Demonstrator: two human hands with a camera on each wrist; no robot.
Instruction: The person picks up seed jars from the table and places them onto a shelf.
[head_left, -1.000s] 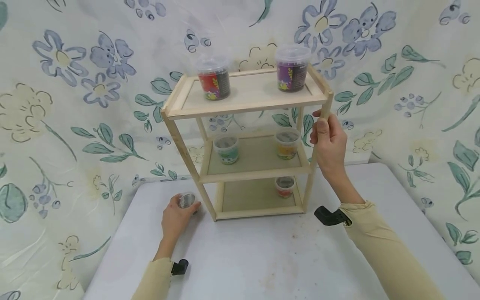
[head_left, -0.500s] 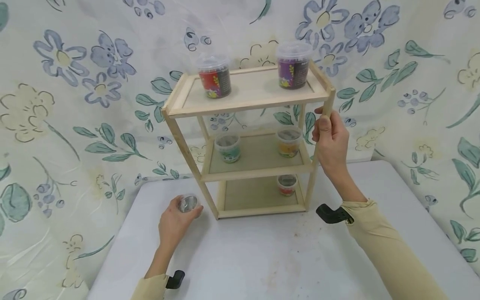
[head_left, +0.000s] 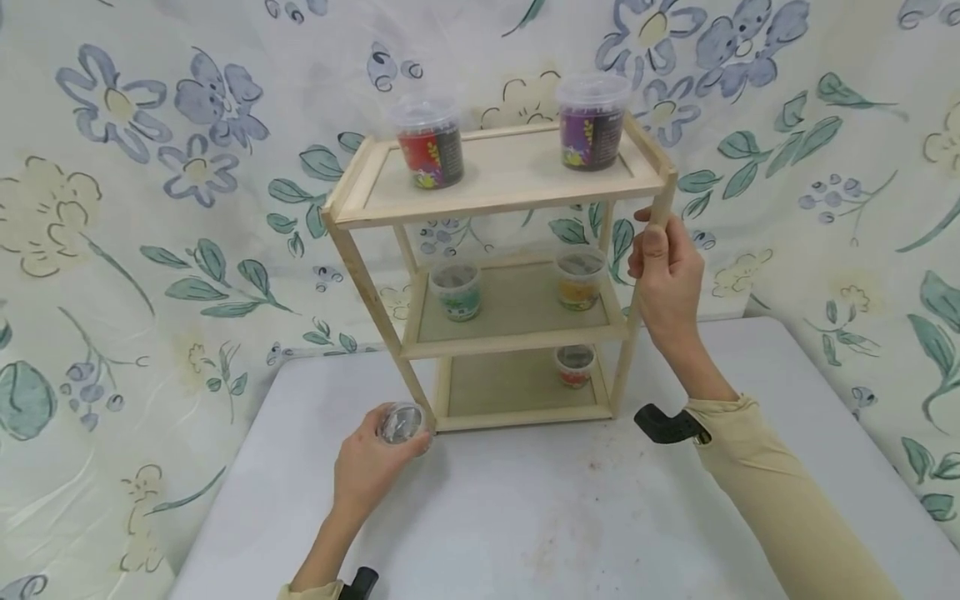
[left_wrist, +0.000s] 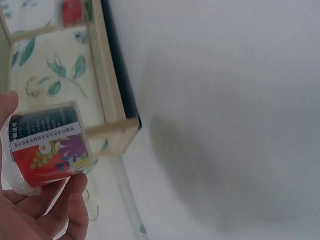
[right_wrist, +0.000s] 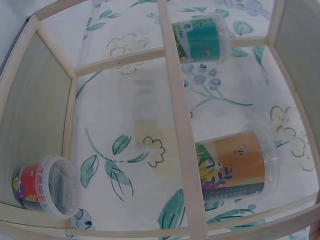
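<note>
My left hand (head_left: 371,467) grips a small clear-lidded plastic tub (head_left: 401,423) in front of the rack's lower left corner. In the left wrist view that tub (left_wrist: 50,145) has a red and black label with flowers, and it appears raised off the tabletop. At the other side, my right hand (head_left: 667,279) holds the right front post of a three-shelf wooden rack (head_left: 513,171). A red tub (head_left: 435,154) and a purple tub (head_left: 591,133) stand on the top shelf. Green (head_left: 457,292) and orange (head_left: 579,283) tubs occupy the middle one.
On the bottom shelf, a smaller red-labelled tub (head_left: 575,367) stands at the right. The rack rests on a white table (head_left: 525,500) marked with brownish specks. Floral sheeting (head_left: 225,250) hangs behind and beside the table.
My left hand has carried the tub up from the table and rightward, to the rack's left front leg. The right hand keeps its hold on the post.
</note>
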